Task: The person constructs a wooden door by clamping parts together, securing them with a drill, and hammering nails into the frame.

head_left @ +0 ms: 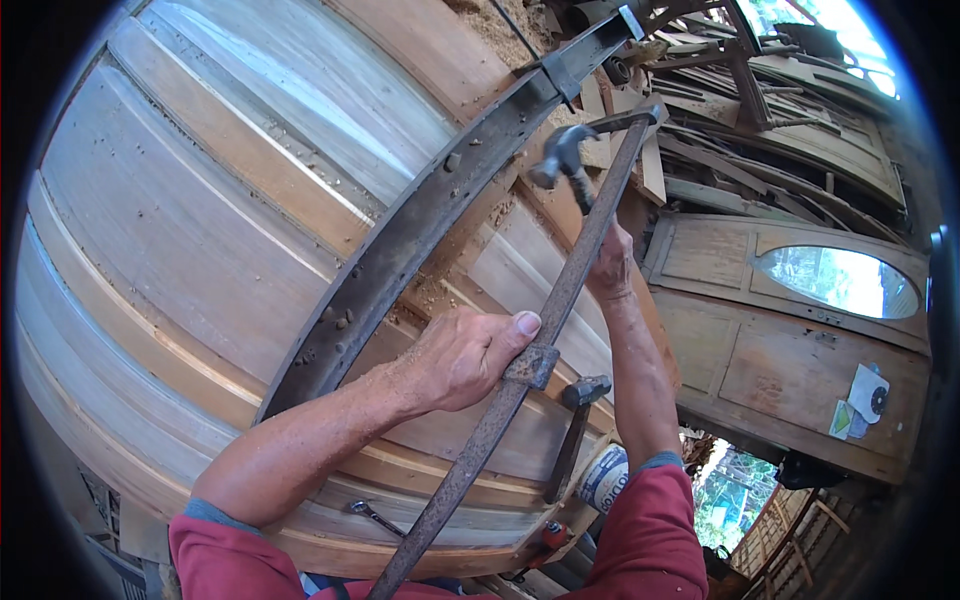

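Note:
A long rusty bar clamp [455, 480] slants from my body toward the upper right, over a wooden panel [190, 190] of pale and reddish boards. My left hand [465, 357] is closed round the bar, its thumb lying along the top beside the sliding jaw [531, 367]. Farther off, my right hand [611, 265] grips a claw hammer [565, 155] by its handle, partly hidden behind the bar. The hammer's head is up near the bar's far end jaw [625, 122]. Sawdust clings to my left forearm.
A heavy steel channel [400, 235] crosses the panel. A second hammer [578, 425], a wrench [376, 517] and a red-handled tool [553, 535] lie near me, by a white bucket [605, 478]. Wooden doors [740, 350] and scrap boards [790, 165] stand at right. Wood shavings are scattered about.

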The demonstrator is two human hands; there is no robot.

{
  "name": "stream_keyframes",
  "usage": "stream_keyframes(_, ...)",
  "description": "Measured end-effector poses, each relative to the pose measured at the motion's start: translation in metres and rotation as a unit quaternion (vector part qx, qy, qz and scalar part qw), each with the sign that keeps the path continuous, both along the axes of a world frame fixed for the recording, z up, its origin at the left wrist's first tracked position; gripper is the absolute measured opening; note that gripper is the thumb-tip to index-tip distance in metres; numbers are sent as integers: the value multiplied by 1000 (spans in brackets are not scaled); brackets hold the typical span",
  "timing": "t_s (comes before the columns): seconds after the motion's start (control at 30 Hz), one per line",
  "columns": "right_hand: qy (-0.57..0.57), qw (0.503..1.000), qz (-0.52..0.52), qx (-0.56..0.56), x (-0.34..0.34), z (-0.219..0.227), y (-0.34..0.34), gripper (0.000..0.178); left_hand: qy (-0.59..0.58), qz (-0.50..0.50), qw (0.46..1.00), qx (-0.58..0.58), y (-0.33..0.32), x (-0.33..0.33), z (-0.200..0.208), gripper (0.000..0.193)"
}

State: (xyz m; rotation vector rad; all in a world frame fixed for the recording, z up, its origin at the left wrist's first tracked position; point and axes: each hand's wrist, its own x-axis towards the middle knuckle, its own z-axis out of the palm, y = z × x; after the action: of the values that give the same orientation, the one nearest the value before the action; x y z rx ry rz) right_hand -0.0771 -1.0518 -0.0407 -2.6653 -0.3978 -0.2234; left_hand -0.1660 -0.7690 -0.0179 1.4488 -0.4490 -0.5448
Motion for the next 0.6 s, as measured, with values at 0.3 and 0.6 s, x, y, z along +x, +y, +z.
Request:
stream_keyframes(0.3, -4, 995, 37, -95, 4, -8, -1, 17, 9, -15, 1000, 14, 1, 0, 4, 58)
stream_keyframes(0.6, -16, 993, 23, -115, 6, -7, -3, 20, 19, -2, 1000, 13, 3, 2, 3, 58)
